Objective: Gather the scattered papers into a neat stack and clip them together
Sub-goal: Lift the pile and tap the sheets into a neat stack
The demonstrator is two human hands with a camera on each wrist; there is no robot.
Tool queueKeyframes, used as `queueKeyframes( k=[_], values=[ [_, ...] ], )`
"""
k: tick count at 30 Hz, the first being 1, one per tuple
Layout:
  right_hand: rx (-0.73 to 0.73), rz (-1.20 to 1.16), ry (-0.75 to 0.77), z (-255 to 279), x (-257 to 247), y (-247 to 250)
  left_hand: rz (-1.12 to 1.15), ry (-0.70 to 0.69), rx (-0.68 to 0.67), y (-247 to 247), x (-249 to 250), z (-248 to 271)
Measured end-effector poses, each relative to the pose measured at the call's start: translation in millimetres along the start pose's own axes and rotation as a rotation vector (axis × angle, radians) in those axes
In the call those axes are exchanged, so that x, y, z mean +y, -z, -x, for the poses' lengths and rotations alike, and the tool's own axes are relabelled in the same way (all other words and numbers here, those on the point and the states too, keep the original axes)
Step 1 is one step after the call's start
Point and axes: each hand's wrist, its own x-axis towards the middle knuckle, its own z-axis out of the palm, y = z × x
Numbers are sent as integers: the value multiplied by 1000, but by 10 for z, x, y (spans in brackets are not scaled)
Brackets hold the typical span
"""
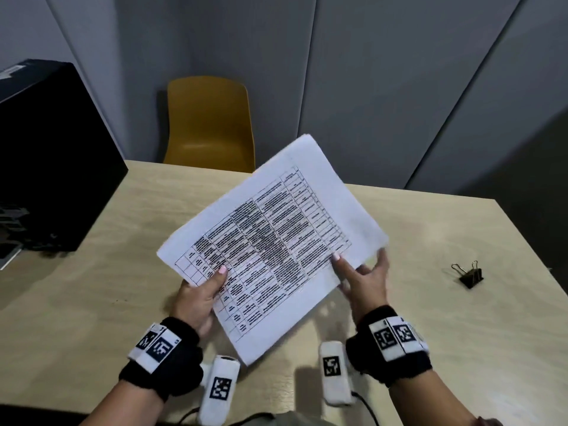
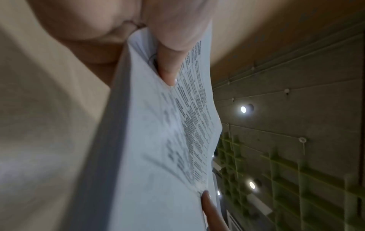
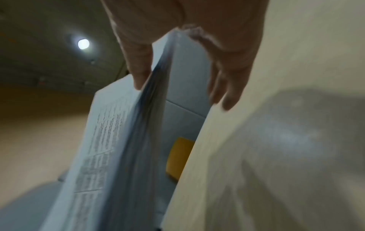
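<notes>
A stack of white papers point(image 1: 270, 241) with a printed table on top is held tilted above the wooden table point(image 1: 430, 333). My left hand point(image 1: 199, 299) pinches its near-left edge, thumb on top and fingers underneath. My right hand point(image 1: 365, 284) pinches the near-right edge in the same way, its fingers reaching out under the sheets. The left wrist view shows the stack point(image 2: 158, 140) edge-on beneath my left thumb point(image 2: 168, 65). In the right wrist view the sheets point(image 3: 122, 148) fan slightly between thumb and fingers point(image 3: 227, 75). A black binder clip point(image 1: 468, 275) lies on the table to the right.
A large black box point(image 1: 46, 155) stands on the table's left side. A yellow chair point(image 1: 209, 121) sits behind the far edge, against grey wall panels. The table's right edge runs just beyond the clip.
</notes>
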Motion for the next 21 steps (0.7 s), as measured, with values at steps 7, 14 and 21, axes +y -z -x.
queueKeyframes(
  k=[7, 14, 21],
  values=[
    [-368, -288, -102, 91, -27, -38, 138, 141, -113, 46, -114, 54],
    [-406, 62, 119, 29, -295, 255, -147, 59, -464, 317, 491, -36],
    [-419, 294, 362, 72, -315, -77, -487, -409, -277, -285, 512, -75]
  ],
)
